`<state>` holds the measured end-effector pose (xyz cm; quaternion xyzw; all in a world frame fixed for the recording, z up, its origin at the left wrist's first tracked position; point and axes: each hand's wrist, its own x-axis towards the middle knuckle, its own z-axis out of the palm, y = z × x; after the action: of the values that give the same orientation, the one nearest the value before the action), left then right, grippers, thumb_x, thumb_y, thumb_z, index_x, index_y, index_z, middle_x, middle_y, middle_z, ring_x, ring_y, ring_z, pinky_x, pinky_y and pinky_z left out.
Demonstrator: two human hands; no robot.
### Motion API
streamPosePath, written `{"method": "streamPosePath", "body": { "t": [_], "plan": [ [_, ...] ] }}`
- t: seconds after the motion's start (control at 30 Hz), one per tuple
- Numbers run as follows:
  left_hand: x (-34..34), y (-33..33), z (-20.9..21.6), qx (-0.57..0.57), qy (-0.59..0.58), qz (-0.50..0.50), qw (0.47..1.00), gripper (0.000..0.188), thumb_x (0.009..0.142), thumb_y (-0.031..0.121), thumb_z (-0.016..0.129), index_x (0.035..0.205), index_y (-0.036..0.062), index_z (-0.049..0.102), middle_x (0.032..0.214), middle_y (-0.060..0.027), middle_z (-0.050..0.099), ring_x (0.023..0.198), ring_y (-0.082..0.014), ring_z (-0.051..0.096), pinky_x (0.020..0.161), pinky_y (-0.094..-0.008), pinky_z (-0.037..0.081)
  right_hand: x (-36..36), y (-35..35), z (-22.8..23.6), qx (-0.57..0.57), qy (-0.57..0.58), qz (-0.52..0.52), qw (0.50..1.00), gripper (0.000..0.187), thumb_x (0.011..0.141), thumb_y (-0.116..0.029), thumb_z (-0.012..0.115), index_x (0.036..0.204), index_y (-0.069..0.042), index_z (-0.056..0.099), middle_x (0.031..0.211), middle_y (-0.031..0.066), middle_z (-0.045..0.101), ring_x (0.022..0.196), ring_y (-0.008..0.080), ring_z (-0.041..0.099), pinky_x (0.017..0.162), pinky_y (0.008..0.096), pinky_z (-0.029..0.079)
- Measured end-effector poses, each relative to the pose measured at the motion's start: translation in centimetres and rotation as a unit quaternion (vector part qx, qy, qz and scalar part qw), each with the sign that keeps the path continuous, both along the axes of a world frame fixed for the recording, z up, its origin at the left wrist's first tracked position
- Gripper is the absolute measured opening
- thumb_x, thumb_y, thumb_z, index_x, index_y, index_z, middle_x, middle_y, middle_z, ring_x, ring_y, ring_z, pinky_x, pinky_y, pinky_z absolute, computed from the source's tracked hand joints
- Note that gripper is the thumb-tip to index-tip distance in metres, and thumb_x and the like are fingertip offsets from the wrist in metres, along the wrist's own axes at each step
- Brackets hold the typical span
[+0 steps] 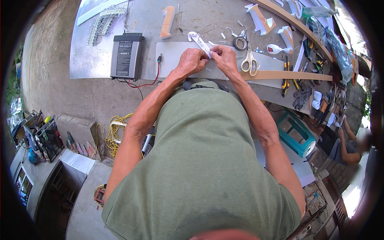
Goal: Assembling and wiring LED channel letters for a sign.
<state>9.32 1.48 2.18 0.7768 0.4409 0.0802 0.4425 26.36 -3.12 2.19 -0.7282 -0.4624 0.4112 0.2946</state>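
Observation:
A slim white piece with a hooked end [199, 41], shaped like a small letter or numeral, slants over a pale sheet [170, 56] at the table's near edge. My right hand [225, 59] pinches its lower end. Fingers curled, my left hand [192, 61] is closed beside that same end; what its fingertips hold is hidden. To the right of my hands lie cream-handled scissors [249, 63] and a dark roll of tape [240, 43]. Small white scraps [223, 35] are scattered beyond them.
A black power supply box [127, 56] with a cable plug [159, 59] stands left. Strung light modules [105, 24] lie behind it. Orange-and-white shaped pieces [168, 22], a utility knife [285, 76] and a white bottle [274, 49] are about. Another person [350, 148] sits far right, beyond a green stool [296, 134].

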Motion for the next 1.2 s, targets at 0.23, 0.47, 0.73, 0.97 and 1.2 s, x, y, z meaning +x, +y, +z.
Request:
{"method": "streamPosePath", "body": {
  "t": [0.23, 0.47, 0.73, 0.97, 1.2],
  "plan": [
    [-0.1, -0.6, -0.2, 0.002, -0.011, 0.021, 1.000, 0.024, 0.079, 0.014, 0.067, 0.098, 0.0023, 0.077, 0.086, -0.0202, 0.074, 0.080, -0.0336, 0.073, 0.075, -0.0417, 0.056, -0.1, 1.2, 0.2, 0.052, -0.042, 0.056, 0.996, 0.020, 0.085, -0.016, 0.070, 0.099, -0.005, 0.078, 0.082, 0.0137, 0.075, 0.069, 0.0221, 0.072, 0.066, 0.0341, 0.054],
    [-0.4, -0.3, -0.6, 0.025, -0.072, 0.099, 0.992, 0.024, 0.084, 0.014, 0.070, 0.102, -0.0015, 0.070, 0.076, -0.0181, 0.070, 0.066, -0.0273, 0.069, 0.066, -0.0375, 0.053, -0.4, 2.2, -0.4, 0.065, -0.073, 0.074, 0.992, 0.020, 0.086, -0.021, 0.069, 0.096, -0.006, 0.078, 0.084, 0.0145, 0.075, 0.075, 0.0287, 0.073, 0.070, 0.0379, 0.056],
    [-0.4, 0.7, 0.3, -0.001, -0.058, 0.115, 0.992, 0.031, 0.084, 0.024, 0.078, 0.103, -0.0008, 0.074, 0.079, -0.0151, 0.074, 0.067, -0.0202, 0.069, 0.064, -0.0352, 0.054, -0.1, 2.9, 0.2, 0.022, -0.066, 0.099, 0.993, 0.023, 0.088, -0.019, 0.070, 0.095, 0.003, 0.072, 0.080, 0.0132, 0.074, 0.069, 0.0181, 0.070, 0.065, 0.0330, 0.055],
    [-0.2, 2.2, 2.0, -0.228, -0.050, 0.161, 0.959, 0.029, 0.079, 0.024, 0.083, 0.091, -0.0013, 0.078, 0.076, -0.0110, 0.075, 0.067, -0.0137, 0.070, 0.061, -0.0295, 0.054, 0.5, 3.2, 1.0, -0.061, 0.081, 0.050, 0.994, 0.024, 0.082, -0.021, 0.072, 0.091, 0.001, 0.075, 0.075, 0.0084, 0.072, 0.065, 0.0129, 0.065, 0.061, 0.0294, 0.053],
    [-1.5, 2.0, 1.0, -0.363, -0.183, 0.164, 0.899, 0.026, 0.088, 0.025, 0.079, 0.092, 0.0001, 0.076, 0.078, -0.0026, 0.070, 0.066, -0.0077, 0.058, 0.055, -0.0238, 0.044, 1.1, 2.5, 0.8, -0.069, 0.252, 0.014, 0.965, 0.020, 0.091, -0.020, 0.072, 0.092, 0.000, 0.074, 0.077, 0.0035, 0.070, 0.064, 0.0087, 0.061, 0.052, 0.0256, 0.047]
  ]
}}
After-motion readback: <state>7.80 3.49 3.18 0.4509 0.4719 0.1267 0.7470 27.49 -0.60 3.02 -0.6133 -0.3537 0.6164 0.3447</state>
